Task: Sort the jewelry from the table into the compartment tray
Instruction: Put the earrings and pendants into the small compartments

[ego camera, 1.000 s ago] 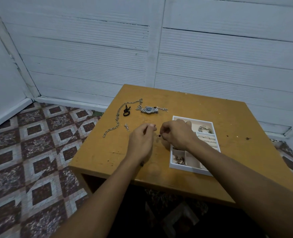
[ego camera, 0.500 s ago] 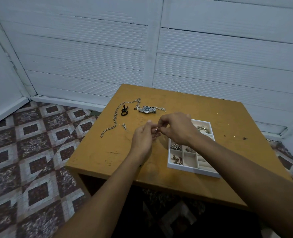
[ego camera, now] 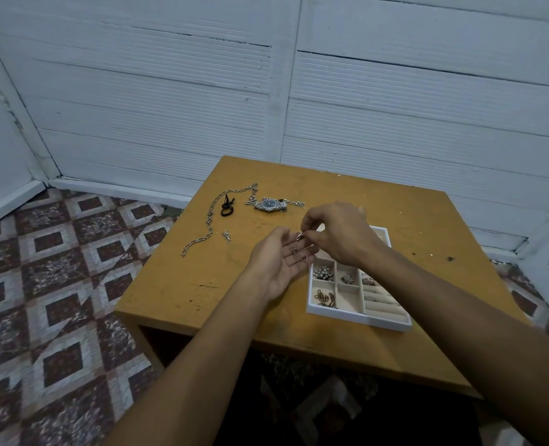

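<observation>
At the near edge, two bare forearms reach in over the wooden table [ego camera: 186, 284], the left one from the lower left and the right one from the lower right. Just beyond the table's near edge, on its right half, sits the white compartment tray [ego camera: 356, 318]. Its near left compartment holds a gold chain [ego camera: 324, 299], and the cell behind that holds a pearl cluster [ego camera: 323, 272]. A small sparkling piece [ego camera: 348, 278] lies in the next cell to the right, and padded ring rolls [ego camera: 382, 304] fill the near right section. The right forearm hides part of the tray's far side.

Above the tray's left edge, the left hand [ego camera: 281, 263] is turned palm up with its fingers straight and relaxed, gripping nothing. A small jewelry piece [ego camera: 303, 257] in a rosy tone rests across those fingers; whether it is one linked item or several I cannot tell. The right hand [ego camera: 339, 235] is just beyond, its thumb and forefinger pinching the upper end of that piece.

Farther left on the table lies a tiny silver charm [ego camera: 226, 236], and beyond it a long silver chain [ego camera: 211, 220] curves away, with a black hair tie [ego camera: 226, 208] beside it. A wristwatch [ego camera: 270, 205] lies farthest off, near the chain's end. Patterned floor tiles [ego camera: 57, 284] spread to the left, and a white panelled wall [ego camera: 170, 107] stands behind.
</observation>
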Demonstrator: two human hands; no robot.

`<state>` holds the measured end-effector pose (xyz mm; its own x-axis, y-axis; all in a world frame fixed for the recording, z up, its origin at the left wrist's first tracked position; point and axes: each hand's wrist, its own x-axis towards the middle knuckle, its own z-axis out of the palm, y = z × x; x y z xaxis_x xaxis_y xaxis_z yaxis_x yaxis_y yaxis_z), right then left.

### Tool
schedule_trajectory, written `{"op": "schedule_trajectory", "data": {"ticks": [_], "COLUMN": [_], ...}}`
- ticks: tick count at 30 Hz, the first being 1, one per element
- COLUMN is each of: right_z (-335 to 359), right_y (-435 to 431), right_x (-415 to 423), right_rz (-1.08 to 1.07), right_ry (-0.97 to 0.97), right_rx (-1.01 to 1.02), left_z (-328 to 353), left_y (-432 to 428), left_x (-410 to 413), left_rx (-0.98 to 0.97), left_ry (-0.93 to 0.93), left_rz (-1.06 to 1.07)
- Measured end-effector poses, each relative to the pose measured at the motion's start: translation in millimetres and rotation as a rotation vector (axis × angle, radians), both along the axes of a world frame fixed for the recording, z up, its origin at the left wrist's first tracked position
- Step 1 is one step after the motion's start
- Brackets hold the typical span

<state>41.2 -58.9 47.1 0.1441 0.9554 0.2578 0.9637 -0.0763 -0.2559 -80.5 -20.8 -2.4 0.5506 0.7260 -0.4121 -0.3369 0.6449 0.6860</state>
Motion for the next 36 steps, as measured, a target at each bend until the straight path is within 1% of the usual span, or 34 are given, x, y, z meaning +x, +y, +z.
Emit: {"op": "schedule_trajectory", "data": {"ticks": [6,15,19,23,29,33,36], "right_z": [-1.1,-1.0,-4.5,-9.7,-17.5,-22.5,-26.8], "right_y": [-10.2,-42.9,-59.0,-72.2,-84.8,-93.0,-98.8], "right_x": [12.7,36.2,40.6,40.7,38.6,36.2,34.1], "right_rz": [-0.033,-0.106,-0.109,-0.109,-0.109,-0.128,-0.141], "right_ry": [-0.018,0.008,0.012,0.04,0.05,0.105,0.108], "right_rx": [-0.001,-0.028,-0.042,-0.057,-0.062,-0.069,-0.09], "left_z": [1.3,5.7,4.2,3.4,4.0,4.0,6.8], "left_y": [-0.9,-18.7,-26.5,-33.9,-39.1,-41.7,-44.9], "left_x": [9.7,32.3,37.5,37.3,31.9,29.3,28.4], "left_rx": [0.025,0.051,0.117,0.141,0.15,0.158,0.177], "left_ry": [0.031,0.05,0.111,0.163,0.207,0.223,0.241], "left_rz": [-0.066,-0.207,-0.277,-0.337,-0.388,-0.406,-0.424]}}
